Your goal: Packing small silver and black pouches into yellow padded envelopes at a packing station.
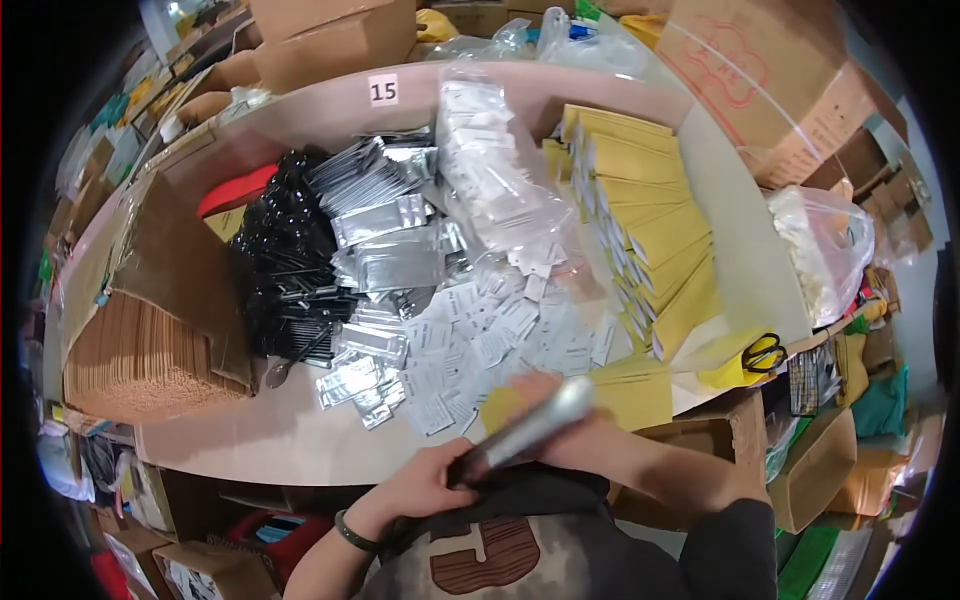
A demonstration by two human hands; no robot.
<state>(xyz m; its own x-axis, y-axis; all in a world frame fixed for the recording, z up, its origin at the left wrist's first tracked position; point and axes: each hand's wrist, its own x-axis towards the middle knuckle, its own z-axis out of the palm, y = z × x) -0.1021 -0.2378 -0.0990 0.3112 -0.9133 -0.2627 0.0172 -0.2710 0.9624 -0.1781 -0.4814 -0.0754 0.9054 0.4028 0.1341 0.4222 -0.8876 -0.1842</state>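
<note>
In front of my body, my left hand (437, 484) is closed around the near end of a shiny silver packet (548, 415), which tilts up to the right and is blurred. My right hand (572, 432) is partly behind the packet, its fingers smeared by motion, so I cannot tell whether it grips anything. Beneath that hand lies a yellow envelope (640, 398) at the table's near edge. Just beyond are many small white printed slips (490, 340) and flat silver packets (400, 262). A heap of slim black rods (290, 225) in glossy wrap lies left of them.
A carton (170, 240) packed with brown card edges stands at left. Fanned yellow envelopes (650, 215) lie at right, beside a clear bag (490, 150) of white tags. Black-handled scissors (764, 353) rest at the right corner. A raised board (330, 105) borders the far side.
</note>
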